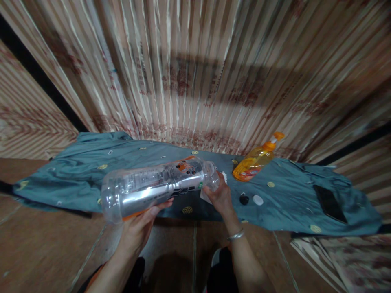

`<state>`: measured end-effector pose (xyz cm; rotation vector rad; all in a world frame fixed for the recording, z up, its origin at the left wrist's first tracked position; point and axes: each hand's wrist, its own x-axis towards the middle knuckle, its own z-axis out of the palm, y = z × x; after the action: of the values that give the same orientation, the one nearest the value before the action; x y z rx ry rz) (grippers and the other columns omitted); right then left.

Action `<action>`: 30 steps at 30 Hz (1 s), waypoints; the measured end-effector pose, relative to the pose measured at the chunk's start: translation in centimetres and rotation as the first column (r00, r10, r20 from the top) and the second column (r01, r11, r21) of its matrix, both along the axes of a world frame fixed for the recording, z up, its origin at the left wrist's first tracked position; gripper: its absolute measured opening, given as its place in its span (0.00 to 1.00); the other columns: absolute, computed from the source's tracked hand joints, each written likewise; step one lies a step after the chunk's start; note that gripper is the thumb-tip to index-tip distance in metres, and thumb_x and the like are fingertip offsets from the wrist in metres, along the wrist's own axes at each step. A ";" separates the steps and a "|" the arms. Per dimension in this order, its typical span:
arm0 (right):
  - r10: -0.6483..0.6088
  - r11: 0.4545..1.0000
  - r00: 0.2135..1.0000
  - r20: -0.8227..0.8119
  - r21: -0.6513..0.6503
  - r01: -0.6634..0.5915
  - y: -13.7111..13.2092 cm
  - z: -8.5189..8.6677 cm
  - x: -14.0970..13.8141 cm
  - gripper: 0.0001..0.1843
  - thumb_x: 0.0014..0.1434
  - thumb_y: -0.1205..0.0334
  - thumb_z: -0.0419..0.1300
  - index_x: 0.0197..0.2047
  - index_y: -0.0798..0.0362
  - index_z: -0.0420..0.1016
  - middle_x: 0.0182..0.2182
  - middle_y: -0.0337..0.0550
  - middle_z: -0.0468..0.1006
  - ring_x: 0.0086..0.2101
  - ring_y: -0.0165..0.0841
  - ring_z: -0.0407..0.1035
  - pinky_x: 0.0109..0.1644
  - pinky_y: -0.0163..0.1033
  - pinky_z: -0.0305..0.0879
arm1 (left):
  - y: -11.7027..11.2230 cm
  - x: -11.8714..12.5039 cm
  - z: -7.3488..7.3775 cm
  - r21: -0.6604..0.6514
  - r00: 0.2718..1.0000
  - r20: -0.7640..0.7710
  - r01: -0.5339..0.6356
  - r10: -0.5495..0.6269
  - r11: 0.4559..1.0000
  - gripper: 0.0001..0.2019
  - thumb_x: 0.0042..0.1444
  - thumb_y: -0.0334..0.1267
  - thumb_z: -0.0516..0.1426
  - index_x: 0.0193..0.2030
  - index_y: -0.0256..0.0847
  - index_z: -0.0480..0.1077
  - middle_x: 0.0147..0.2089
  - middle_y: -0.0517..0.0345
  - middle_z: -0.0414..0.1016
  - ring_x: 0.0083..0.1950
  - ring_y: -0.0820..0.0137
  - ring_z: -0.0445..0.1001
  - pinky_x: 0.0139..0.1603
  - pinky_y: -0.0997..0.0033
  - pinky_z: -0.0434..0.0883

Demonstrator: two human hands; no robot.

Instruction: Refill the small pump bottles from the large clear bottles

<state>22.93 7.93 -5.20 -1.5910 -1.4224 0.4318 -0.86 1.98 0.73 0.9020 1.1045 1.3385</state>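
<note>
A large clear plastic bottle (pixel 159 191) with a silver and orange label lies tilted in the air across my two hands, its narrow end to the right. My left hand (pixel 143 224) is under the wide end, thumb and fingers wrapped round its lower side. At the narrow end, my right hand (pixel 220 195) closes round the neck. Whether the mouth is capped is hidden by the fingers. A piece of white paper (pixel 206 196) shows just behind the right hand. To the right, a black cap (pixel 244 199) and a white cap (pixel 258 200) lie on the cloth.
A teal patterned cloth (pixel 284 203) covers the narrow table. On it stand an orange pump bottle of liquid (pixel 253 162) and, far right, a black phone (pixel 330 203). A striped curtain (pixel 195 81) hangs right behind the table, with dark poles at both sides.
</note>
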 end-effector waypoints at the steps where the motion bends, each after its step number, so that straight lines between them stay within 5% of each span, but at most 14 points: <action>1: 0.002 1.000 1.000 0.001 0.003 -0.002 0.0 0.0 0.0 0.34 0.49 0.50 0.64 0.58 0.53 0.67 0.49 0.51 0.80 0.48 0.46 0.76 0.53 0.52 0.73 | 0.0 0.0 0.0 0.000 1.000 0.000 -0.004 0.004 1.000 0.21 0.36 0.59 0.67 0.26 0.40 0.82 0.39 0.41 0.85 0.49 0.45 0.80 0.63 0.43 0.68; 30: 0.008 1.000 1.000 -0.005 0.017 -0.008 0.1 -0.2 0.1 0.31 0.50 0.52 0.64 0.57 0.50 0.67 0.49 0.49 0.80 0.49 0.46 0.76 0.53 0.53 0.73 | 0.0 0.1 0.2 -0.004 0.999 0.035 -0.027 0.027 1.000 0.17 0.36 0.52 0.67 0.25 0.39 0.82 0.37 0.40 0.85 0.46 0.45 0.80 0.63 0.38 0.66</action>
<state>22.99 8.02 -5.40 -1.5699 -1.4262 0.4269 -0.75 1.98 0.97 0.8609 1.0955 1.3690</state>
